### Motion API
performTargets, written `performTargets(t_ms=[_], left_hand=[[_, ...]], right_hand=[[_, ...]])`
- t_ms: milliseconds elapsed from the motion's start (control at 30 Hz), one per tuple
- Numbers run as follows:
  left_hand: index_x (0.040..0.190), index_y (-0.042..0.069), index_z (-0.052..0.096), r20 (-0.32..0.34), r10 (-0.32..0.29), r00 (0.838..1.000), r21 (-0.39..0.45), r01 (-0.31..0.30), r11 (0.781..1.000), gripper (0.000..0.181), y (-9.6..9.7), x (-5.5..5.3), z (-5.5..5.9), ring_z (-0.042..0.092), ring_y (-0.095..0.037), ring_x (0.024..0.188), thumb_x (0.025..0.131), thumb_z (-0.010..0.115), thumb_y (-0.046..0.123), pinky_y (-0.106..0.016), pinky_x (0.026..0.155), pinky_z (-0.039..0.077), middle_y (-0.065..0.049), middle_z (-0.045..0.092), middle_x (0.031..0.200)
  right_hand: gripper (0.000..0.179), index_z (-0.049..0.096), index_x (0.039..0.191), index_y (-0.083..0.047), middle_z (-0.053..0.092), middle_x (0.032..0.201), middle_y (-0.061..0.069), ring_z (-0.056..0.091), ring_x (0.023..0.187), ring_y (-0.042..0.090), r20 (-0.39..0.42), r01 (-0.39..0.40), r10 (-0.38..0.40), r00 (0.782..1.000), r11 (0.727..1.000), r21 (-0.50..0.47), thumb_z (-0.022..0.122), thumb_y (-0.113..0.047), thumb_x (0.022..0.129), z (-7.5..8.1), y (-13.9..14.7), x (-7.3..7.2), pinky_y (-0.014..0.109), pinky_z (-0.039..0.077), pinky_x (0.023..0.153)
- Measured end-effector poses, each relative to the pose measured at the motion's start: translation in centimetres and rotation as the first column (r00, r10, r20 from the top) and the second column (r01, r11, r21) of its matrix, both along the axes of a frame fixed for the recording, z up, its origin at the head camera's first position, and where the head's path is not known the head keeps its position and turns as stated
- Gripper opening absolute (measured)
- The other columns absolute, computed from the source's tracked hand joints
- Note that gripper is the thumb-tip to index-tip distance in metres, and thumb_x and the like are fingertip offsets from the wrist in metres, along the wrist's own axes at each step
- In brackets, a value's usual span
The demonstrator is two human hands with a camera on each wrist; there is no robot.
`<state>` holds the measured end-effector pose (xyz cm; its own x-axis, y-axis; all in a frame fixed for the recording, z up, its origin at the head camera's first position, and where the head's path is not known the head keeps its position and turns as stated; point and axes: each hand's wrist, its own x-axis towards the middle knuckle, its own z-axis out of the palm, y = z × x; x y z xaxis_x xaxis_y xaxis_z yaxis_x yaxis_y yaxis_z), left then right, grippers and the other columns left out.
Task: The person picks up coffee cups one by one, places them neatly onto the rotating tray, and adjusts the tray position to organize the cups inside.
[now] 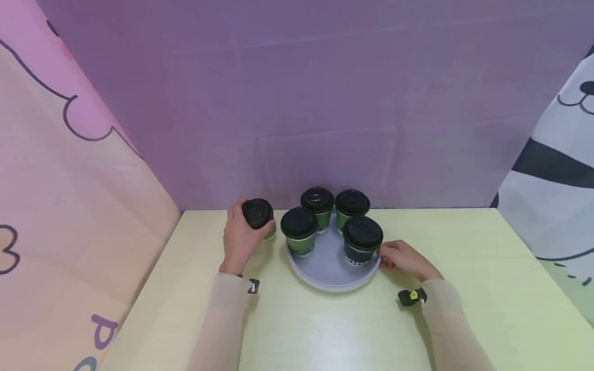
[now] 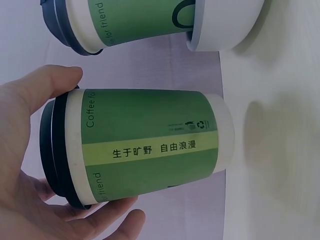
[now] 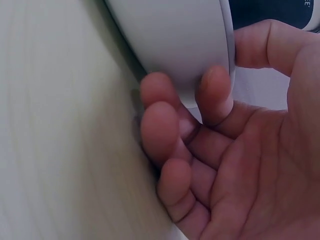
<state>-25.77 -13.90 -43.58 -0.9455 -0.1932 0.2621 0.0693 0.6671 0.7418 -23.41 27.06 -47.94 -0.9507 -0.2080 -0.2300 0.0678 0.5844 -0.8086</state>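
In the head view my left hand (image 1: 241,239) grips a green paper coffee cup (image 1: 269,233) by its black lid (image 1: 258,213), left of a round pale tray (image 1: 325,270). In the left wrist view, thumb and fingers wrap the lid of this cup (image 2: 150,142); its base is clear of the table, with a shadow beyond. My right hand (image 1: 406,257) holds the tray's right rim, with the thumb over the edge and fingers curled against the outer wall (image 3: 175,40). Beside it on the tray stands a dark cup (image 1: 359,252) with a black lid.
Three green lidded cups also stand on the tray: one at the left (image 1: 300,245), one at the back (image 1: 321,221) and one back right (image 1: 342,219). The pale table (image 1: 320,330) ends at a purple cloth backdrop (image 1: 297,103). Printed cloths hang at both sides.
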Motion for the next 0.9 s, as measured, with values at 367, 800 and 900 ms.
performTargets(t_ms=[367, 800, 900], left_hand=[[0.156, 0.010, 0.032, -0.006, -0.004, 1.000, -0.010, 0.004, 1.000, 0.100, -0.4, 0.3, 0.0, 0.055, -0.044, 0.131, 0.078, 0.084, 0.048, -0.063, 0.104, 0.046, -0.019, 0.045, 0.151], [0.157, 0.014, 0.034, -0.037, -0.033, 0.999, -0.040, 0.032, 0.999, 0.098, -0.6, 0.9, 0.5, 0.054, -0.044, 0.130, 0.079, 0.084, 0.048, -0.065, 0.105, 0.045, -0.018, 0.045, 0.150], [0.156, 0.014, 0.036, -0.043, -0.039, 0.998, -0.053, 0.037, 0.998, 0.097, -0.7, 0.8, 0.5, 0.054, -0.044, 0.130, 0.079, 0.084, 0.050, -0.064, 0.104, 0.045, -0.018, 0.046, 0.149]], right_hand=[[0.028, 0.067, 0.088, -0.002, 0.063, 0.074, 0.004, 0.058, 0.069, 0.017, -0.026, -0.035, 0.035, 0.999, 0.999, 0.009, 0.048, -0.018, 0.100, 0.0, 0.4, -0.2, 0.028, 0.049, 0.067], [0.034, 0.057, 0.099, -0.005, 0.062, 0.076, 0.004, 0.058, 0.071, 0.018, -0.189, 0.229, -0.221, 0.957, 0.973, 0.019, 0.044, -0.035, 0.108, -1.4, -0.2, -0.9, 0.029, 0.049, 0.065], [0.032, 0.056, 0.095, -0.006, 0.060, 0.072, 0.003, 0.057, 0.069, 0.019, -0.216, 0.233, -0.223, 0.951, 0.972, 0.024, 0.045, -0.033, 0.108, -1.6, -0.2, -1.1, 0.029, 0.047, 0.064]])
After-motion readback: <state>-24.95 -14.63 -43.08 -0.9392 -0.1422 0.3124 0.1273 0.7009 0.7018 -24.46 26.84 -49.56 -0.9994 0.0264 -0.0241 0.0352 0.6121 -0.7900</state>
